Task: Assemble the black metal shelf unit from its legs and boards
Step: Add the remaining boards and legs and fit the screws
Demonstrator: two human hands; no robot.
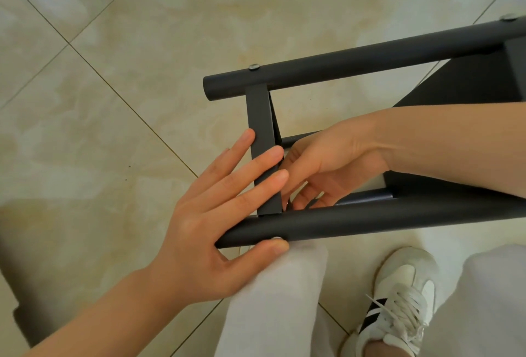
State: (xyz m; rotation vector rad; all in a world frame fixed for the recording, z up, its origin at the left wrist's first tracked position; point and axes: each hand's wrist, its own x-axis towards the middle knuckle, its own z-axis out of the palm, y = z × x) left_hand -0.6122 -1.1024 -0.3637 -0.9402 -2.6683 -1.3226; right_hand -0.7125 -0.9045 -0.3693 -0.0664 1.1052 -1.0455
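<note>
The black shelf unit lies on its side on the tiled floor. Its far round leg (355, 60) and near round leg (370, 220) are joined by a flat board edge (260, 117). My left hand (210, 231) lies spread over that board edge and the near leg's end, with the thumb against a silver screw head (275, 238). My right hand (327, 163) reaches in from the right behind the board edge. Its fingers curl inside the frame, and what they touch is hidden. A second board (469, 83) shows dark at the right.
Silver screw heads sit on the far leg (254, 66) and at its right end (509, 17). My knee in light trousers (279, 299) presses up against the near leg. My white shoe (398, 299) stands at the lower right. A dark blurred object (17, 271) is at the left edge.
</note>
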